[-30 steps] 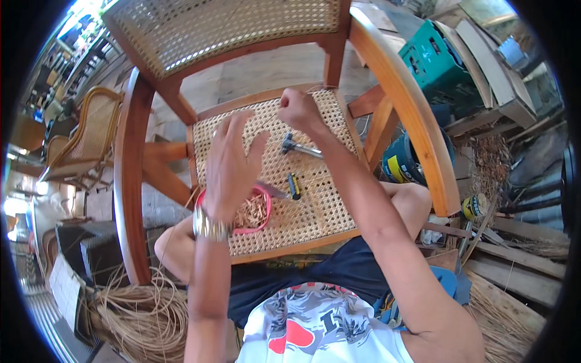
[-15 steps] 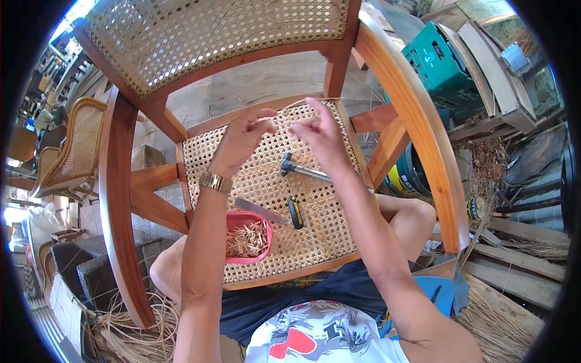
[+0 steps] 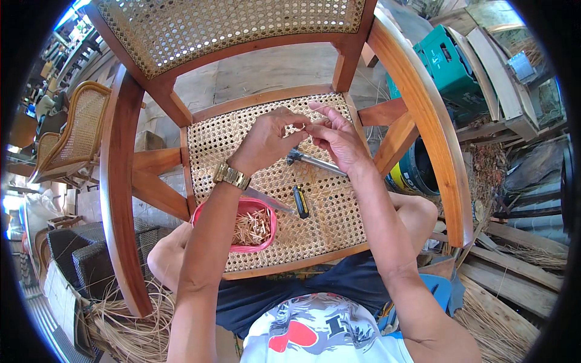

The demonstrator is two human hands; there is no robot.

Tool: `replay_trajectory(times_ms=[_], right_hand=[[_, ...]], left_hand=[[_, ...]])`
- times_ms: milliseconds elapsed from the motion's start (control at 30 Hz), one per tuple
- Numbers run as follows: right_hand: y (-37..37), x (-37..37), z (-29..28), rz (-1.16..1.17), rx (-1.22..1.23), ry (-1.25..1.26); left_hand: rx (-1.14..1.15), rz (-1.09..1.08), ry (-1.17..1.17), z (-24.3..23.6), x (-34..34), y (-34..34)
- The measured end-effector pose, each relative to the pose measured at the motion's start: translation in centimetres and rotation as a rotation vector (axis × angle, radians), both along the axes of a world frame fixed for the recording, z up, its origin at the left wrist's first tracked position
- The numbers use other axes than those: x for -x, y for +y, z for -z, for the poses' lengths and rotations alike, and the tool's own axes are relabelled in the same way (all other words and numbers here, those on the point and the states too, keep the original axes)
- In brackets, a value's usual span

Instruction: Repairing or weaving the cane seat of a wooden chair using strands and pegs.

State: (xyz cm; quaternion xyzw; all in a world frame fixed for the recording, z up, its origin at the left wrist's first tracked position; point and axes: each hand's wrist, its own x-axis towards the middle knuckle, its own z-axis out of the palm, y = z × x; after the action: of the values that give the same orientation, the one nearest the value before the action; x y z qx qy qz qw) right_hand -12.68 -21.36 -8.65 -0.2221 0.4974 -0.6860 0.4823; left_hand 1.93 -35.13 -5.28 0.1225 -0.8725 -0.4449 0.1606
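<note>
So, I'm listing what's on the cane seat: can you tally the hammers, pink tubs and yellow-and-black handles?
Hammer: 1
Pink tub: 1
Yellow-and-black handle: 1
Total: 3

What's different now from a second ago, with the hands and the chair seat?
The left hand has moved forward and right, away from the pink container. The right hand has loosened from a fist and come slightly back. They now meet above the caned seat; anything pinched there is too small to tell. The hammer, black-and-yellow tool and container lie as before.
</note>
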Motion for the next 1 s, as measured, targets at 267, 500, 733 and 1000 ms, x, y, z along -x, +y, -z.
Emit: replay_trajectory(times_ms=[267, 500, 733, 1000], right_hand=[[0.8, -1.3, 0.2, -0.011, -0.075, 0.145], [0.6, -1.7, 1.2, 0.064, -0.219, -0.003], [0.0, -1.5, 2.1, 0.061, -0.155, -0.174], [0.3, -1.2, 1.8, 0.05, -0.129, -0.138]], left_hand=[[0.324, 0.041, 0.026, 0.6, -0.9, 0.6], [0.294, -0.046, -0.002, 0.9, -1.3, 1.4], [0.307, -0.091, 0.013, 1.2, -1.2, 1.2], [0.146, -0.145, 0.064, 1.9, -1.1, 1.6]])
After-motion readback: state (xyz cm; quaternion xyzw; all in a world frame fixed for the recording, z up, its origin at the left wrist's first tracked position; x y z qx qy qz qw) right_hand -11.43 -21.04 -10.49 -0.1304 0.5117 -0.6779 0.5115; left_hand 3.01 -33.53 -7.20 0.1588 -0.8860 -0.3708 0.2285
